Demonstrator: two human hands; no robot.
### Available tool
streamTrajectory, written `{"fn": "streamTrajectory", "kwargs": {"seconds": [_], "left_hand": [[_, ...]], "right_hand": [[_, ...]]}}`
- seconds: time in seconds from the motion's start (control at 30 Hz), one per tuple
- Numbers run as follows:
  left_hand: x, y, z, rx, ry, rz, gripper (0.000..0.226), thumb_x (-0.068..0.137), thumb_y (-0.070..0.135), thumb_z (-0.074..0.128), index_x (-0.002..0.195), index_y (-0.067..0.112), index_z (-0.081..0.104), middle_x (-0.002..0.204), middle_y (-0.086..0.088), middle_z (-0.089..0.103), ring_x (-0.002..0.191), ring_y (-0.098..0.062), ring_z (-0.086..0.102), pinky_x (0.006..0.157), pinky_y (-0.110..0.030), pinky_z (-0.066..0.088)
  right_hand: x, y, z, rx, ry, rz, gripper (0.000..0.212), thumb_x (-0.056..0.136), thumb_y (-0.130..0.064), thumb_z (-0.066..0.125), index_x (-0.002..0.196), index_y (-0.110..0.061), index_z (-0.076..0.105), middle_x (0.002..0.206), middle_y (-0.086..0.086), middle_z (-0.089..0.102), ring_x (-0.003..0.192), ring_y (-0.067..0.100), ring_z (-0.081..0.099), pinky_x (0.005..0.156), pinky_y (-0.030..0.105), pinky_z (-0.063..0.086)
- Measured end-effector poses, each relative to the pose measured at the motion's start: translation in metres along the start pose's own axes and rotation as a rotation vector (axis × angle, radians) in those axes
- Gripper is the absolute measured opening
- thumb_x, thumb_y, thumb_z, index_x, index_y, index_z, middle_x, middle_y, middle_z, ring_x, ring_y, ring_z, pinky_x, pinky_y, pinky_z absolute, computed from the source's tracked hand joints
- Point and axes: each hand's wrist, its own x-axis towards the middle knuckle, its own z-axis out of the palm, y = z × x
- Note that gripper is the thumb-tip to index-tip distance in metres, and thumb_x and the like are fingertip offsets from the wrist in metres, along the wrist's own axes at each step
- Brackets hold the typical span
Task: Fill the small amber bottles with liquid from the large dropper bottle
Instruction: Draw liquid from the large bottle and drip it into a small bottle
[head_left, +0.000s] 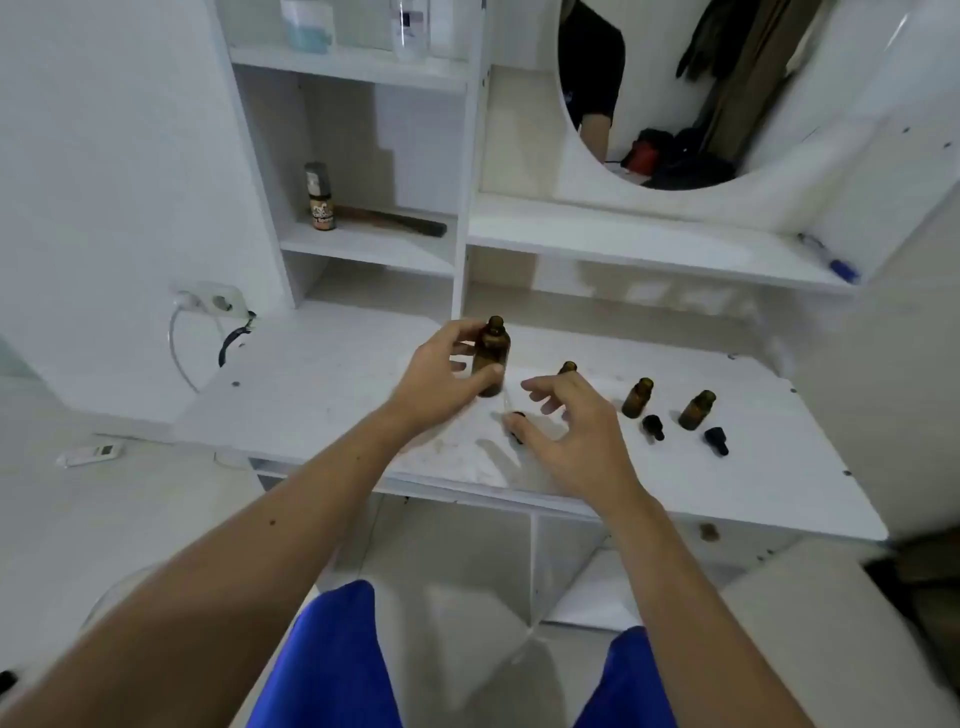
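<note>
Four amber bottles stand uncapped on the white desk. Farthest left among them, the large dropper bottle is upright near the back edge, and the left hand grips it, fingers and thumb curled round its body. Just beside it toward the front lies the dropper, its glass tube pointing at the bottle's base and its black bulb toward the person. The right hand hovers over the dropper with fingers spread and loosely bent, holding nothing; whether a fingertip touches the bulb cannot be told. Behind that hand, the first small bottle shows only its neck. Further right stand the second small bottle and the third small bottle, apart from each other, each with a black cap in front: one cap and another cap, both lying on the desk.
</note>
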Motion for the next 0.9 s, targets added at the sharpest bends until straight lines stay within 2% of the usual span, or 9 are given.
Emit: {"fn": "streamTrajectory", "kwargs": {"seconds": [0.1,0.27,0.43,0.53,0.6,0.7,0.9], "left_hand": [[0.002,-0.003,0.003,-0.038,0.018,-0.033,0.057,0.087,0.024,0.081,0.138,0.024,0.055,0.129,0.01,0.065,0.119,-0.004,0.061,0.096,-0.023,0.054],[0.002,-0.009,0.011,-0.102,0.039,-0.048,0.057,0.088,0.007,0.079,0.139,0.015,0.055,0.126,0.003,0.063,0.115,-0.004,0.06,0.086,-0.014,0.056],[0.0,-0.022,0.015,-0.023,0.037,-0.065,0.052,0.092,0.017,0.078,0.139,0.016,0.057,0.125,0.004,0.065,0.11,-0.002,0.062,0.085,-0.003,0.048],[0.001,-0.025,0.015,-0.015,0.035,-0.062,0.051,0.091,0.02,0.079,0.138,0.018,0.058,0.124,0.006,0.066,0.108,0.002,0.061,0.086,-0.002,0.047],[0.003,-0.029,0.013,-0.032,0.027,-0.082,0.05,0.09,0.023,0.08,0.136,0.02,0.059,0.124,0.007,0.068,0.11,0.0,0.063,0.092,-0.009,0.05],[0.003,-0.031,0.013,-0.064,0.026,-0.107,0.051,0.089,0.026,0.081,0.136,0.021,0.061,0.125,0.004,0.07,0.114,-0.011,0.067,0.102,-0.027,0.055],[0.004,-0.033,0.011,-0.1,0.023,-0.16,0.051,0.087,0.029,0.083,0.134,0.02,0.062,0.122,0.003,0.071,0.112,-0.013,0.068,0.104,-0.032,0.055]], "right_hand": [[-0.003,0.006,0.007,-0.029,-0.04,0.044,0.041,0.085,-0.041,0.086,0.12,-0.028,0.071,0.118,-0.014,0.058,0.095,0.003,0.062,0.081,0.009,0.041],[-0.011,0.013,0.016,-0.043,-0.11,0.074,0.039,0.086,-0.031,0.087,0.121,-0.024,0.072,0.118,-0.014,0.055,0.093,-0.002,0.06,0.092,0.022,0.053],[-0.013,0.015,0.02,-0.059,-0.012,0.025,0.025,0.092,-0.019,0.081,0.116,-0.018,0.075,0.114,-0.007,0.063,0.09,0.005,0.064,0.093,0.031,0.059],[-0.015,0.013,0.018,-0.038,0.101,0.026,0.02,0.093,-0.014,0.078,0.113,-0.016,0.077,0.112,-0.004,0.066,0.093,0.004,0.065,0.093,0.028,0.06],[-0.012,0.01,0.014,-0.002,0.203,0.036,0.02,0.093,-0.009,0.078,0.111,-0.015,0.078,0.109,-0.003,0.068,0.093,0.007,0.066,0.09,0.029,0.06],[0.0,0.001,0.005,0.075,0.354,0.01,0.021,0.092,-0.004,0.078,0.111,-0.013,0.077,0.104,-0.001,0.07,0.09,0.01,0.07,0.083,0.029,0.061],[0.034,-0.026,-0.021,0.284,0.469,0.055,0.015,0.098,-0.01,0.075,0.111,-0.017,0.077,0.105,0.004,0.076,0.095,0.014,0.074,0.087,0.024,0.06]]}}
